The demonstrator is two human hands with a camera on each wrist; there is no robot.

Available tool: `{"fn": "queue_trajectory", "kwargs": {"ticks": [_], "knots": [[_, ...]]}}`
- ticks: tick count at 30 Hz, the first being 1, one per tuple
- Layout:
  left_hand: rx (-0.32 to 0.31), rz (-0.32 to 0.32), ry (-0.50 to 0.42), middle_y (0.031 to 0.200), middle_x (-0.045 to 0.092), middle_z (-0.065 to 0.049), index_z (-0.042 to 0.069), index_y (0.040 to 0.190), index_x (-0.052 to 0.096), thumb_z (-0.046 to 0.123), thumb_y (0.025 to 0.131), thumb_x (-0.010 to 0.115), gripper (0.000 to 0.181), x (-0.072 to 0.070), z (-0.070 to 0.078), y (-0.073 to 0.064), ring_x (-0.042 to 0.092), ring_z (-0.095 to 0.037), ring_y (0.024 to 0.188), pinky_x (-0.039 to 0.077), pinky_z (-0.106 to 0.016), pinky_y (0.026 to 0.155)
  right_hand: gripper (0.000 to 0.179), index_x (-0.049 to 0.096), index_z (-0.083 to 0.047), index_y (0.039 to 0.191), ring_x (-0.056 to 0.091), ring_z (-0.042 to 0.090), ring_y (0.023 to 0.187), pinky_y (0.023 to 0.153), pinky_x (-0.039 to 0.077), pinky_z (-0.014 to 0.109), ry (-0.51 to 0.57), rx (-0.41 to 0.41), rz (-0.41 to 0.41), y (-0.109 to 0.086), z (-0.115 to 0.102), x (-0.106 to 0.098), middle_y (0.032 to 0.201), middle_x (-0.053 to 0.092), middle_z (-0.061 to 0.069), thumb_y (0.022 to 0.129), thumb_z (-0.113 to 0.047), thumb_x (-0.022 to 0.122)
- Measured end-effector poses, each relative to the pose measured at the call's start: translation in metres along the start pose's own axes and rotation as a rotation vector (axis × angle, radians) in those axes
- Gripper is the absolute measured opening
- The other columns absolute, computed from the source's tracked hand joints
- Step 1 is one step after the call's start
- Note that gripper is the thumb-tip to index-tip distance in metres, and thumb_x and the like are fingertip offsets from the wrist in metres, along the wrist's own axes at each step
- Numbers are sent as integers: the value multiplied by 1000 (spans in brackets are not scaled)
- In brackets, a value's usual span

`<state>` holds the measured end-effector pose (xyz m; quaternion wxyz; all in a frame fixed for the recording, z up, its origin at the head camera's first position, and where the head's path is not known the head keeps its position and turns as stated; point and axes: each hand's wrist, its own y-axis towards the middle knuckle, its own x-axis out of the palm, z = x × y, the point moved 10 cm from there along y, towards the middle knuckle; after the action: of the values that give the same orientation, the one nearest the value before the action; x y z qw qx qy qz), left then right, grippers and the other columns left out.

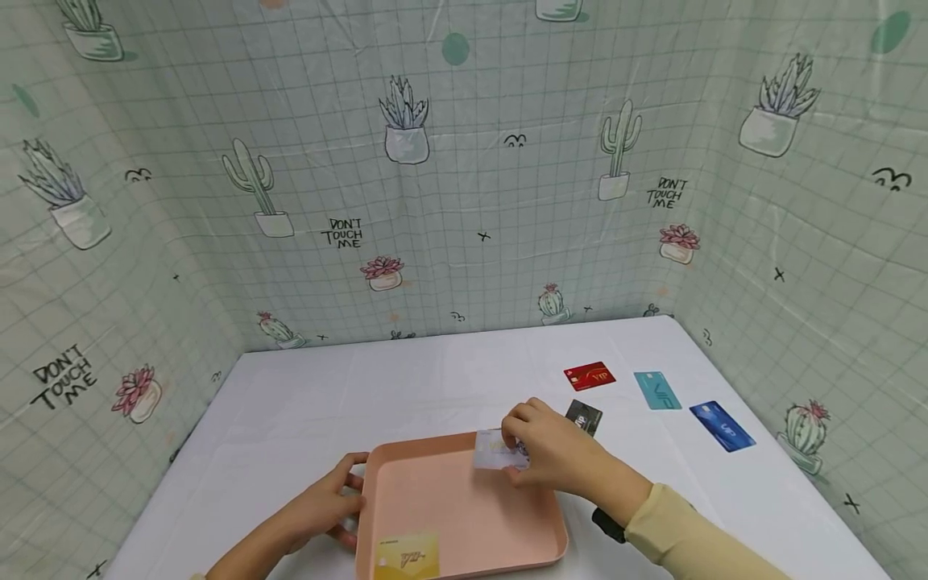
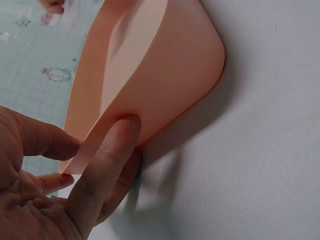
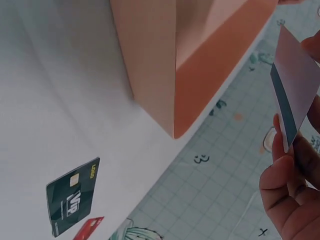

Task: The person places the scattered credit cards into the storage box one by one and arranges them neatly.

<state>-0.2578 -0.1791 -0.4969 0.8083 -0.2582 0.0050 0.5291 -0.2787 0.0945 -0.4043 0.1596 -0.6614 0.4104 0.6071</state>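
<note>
Pinching a pale whitish rectangular card (image 1: 488,449) between thumb and curled fingers, the person's right hand (image 1: 547,451) hung above the far right part of a salmon-pink rectangular tray (image 1: 442,507) with rounded corners and upright walls. The right wrist view showed a dark stripe along one face of that card, which stood apart from the tray walls. The left hand (image 1: 326,503) had its fingers spread along the tray's left side, with at least one fingertip pressed against the outer wall, and it held no card. Inside the tray, a yellow card with darker lettering (image 1: 406,556) lay flat in the near left corner. A black card marked VIP (image 1: 584,416) lay just beyond the right hand on the white cloth-covered table (image 1: 326,395); past it were a red card with gold lettering (image 1: 590,375), a teal card (image 1: 657,391) and, farthest right, a glossy blue card (image 1: 722,426). A cream sleeve (image 1: 696,532) and a black wrist strap (image 1: 607,524) showed on the right arm. Pale green gridded fabric printed with potted cacti (image 1: 319,105) rose behind the table and along both sides.
</note>
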Motion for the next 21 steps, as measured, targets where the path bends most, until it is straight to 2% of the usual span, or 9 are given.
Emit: {"fn": "queue_trajectory", "kwargs": {"ticks": [5, 9, 21], "knots": [[-22, 13, 3, 126, 48, -24, 3, 156, 28, 0, 92, 58, 71, -1, -1, 0, 65, -26, 86, 64, -41, 60, 32, 59, -21, 84, 48, 11, 88, 69, 49, 23, 1, 2, -69, 8, -7, 14, 95, 60, -6, 74, -34, 86], [-13, 6, 1, 127, 48, -24, 3, 156, 28, 0, 92, 58, 71, -1, -1, 1, 65, -26, 86, 64, -41, 60, 32, 58, -21, 83, 46, 11, 85, 67, 46, 22, 7, -7, -118, 14, -10, 23, 89, 57, -8, 72, -32, 86], [4, 1, -7, 126, 47, -25, 2, 156, 27, 1, 91, 58, 72, -1, 0, 0, 65, -26, 87, 64, -40, 60, 31, 60, -20, 82, 48, 12, 83, 68, 47, 22, 36, -42, -174, 26, -24, 42, 83, 54, -9, 69, -30, 87]]}}
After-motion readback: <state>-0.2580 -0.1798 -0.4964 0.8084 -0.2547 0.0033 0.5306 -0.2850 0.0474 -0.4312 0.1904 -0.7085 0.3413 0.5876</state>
